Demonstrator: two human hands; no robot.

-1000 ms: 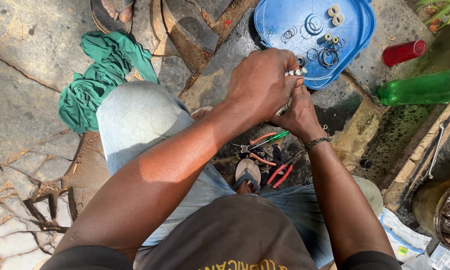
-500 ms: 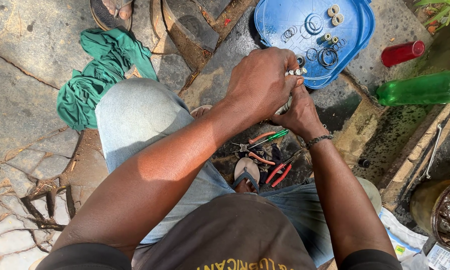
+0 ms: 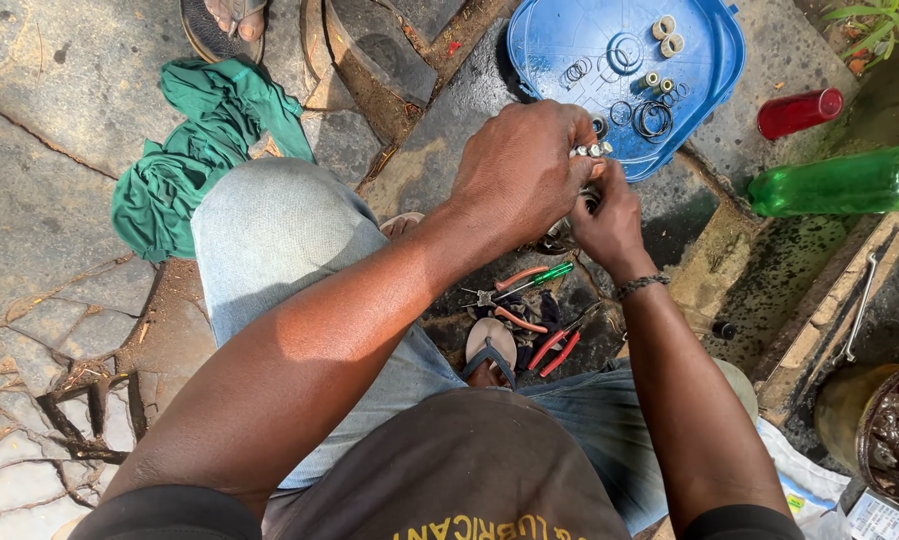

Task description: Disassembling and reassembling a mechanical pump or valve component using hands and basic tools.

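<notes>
My left hand (image 3: 525, 170) sits at about one o'clock from frame centre, fingers curled closed around a small metal part (image 3: 592, 150), of which only a pale, ridged end shows at the fingertips. My right hand (image 3: 605, 215) is pressed against it from the four o'clock side, fingers bent in under the left hand; they seem to pinch the same part, though the grip itself is hidden and I cannot tell for sure. A beaded bracelet (image 3: 642, 286) rings the right wrist. The part sits just off the near edge of the blue tray (image 3: 550, 40), at twelve to one o'clock, which carries loose rings and small rollers (image 3: 667, 35). At two o'clock lies a red cup (image 3: 798, 112), and below it a green bottle (image 3: 845, 182) on its side. Under the hands, near six o'clock, pliers with orange handles (image 3: 520, 300), a green-handled screwdriver (image 3: 540, 277) and red-handled pliers (image 3: 560, 347) lie beside a sandal (image 3: 491, 345). A green cloth (image 3: 205, 150) lies at ten o'clock on the stone paving (image 3: 60, 90).
</notes>
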